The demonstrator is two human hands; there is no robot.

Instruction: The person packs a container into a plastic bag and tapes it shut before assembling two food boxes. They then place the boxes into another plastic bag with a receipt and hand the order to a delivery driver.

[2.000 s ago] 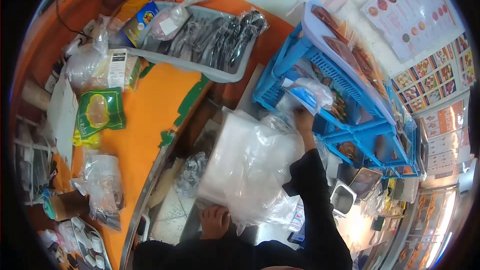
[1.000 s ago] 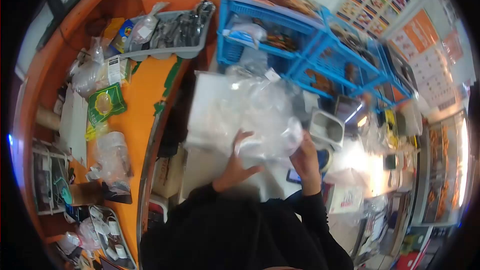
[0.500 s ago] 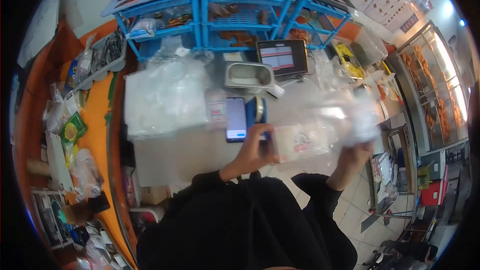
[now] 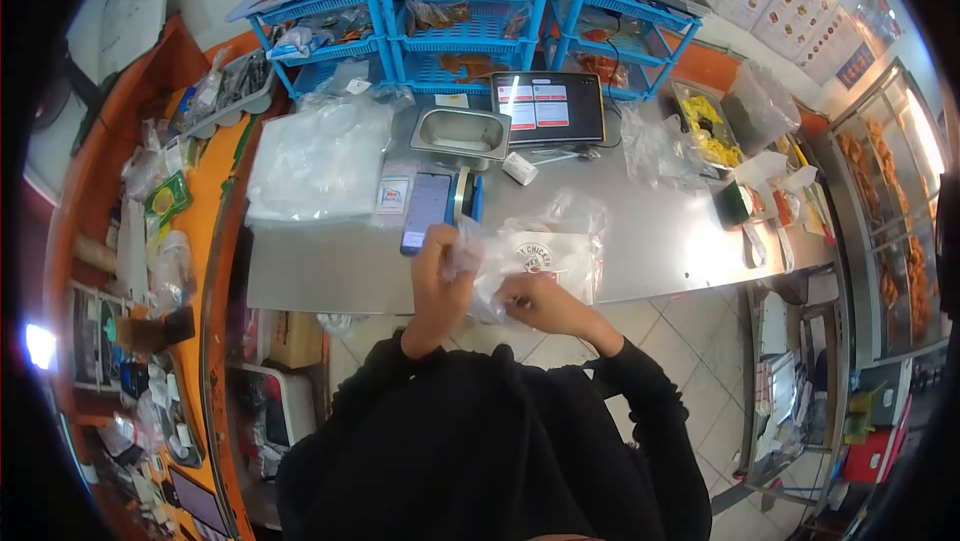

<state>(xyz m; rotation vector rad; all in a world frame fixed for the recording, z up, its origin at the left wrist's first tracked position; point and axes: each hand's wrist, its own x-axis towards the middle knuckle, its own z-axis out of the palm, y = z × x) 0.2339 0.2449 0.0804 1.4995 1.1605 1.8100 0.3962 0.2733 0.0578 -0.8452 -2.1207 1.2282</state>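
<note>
A white package with "CHICKEN" printing [image 4: 540, 259] lies at the front edge of the metal counter, with clear plastic bag film [image 4: 575, 216] around it. My left hand [image 4: 438, 276] is closed on a gathered part of the clear plastic bag [image 4: 478, 259], left of the package. On the package's near side, my right hand [image 4: 548, 303] pinches the bunched plastic with curled fingers. A phone [image 4: 428, 209] with its screen lit lies just beyond my left hand. Beside it stands a blue tape dispenser [image 4: 468, 203].
A stack of clear plastic bags [image 4: 315, 166] covers the counter's left part. Behind are a steel pan [image 4: 460, 133], a tablet [image 4: 575, 121], a small white roll [image 4: 520, 169] and blue shelves [image 4: 465, 41]. A yellow-filled tray [image 4: 708, 131] stands right, near a glass food case [image 4: 880, 201].
Both hands have come together; the right moved left from the bag's far end to the package. The package now rests on the counter, and the left hand moved from it to gathered plastic.
</note>
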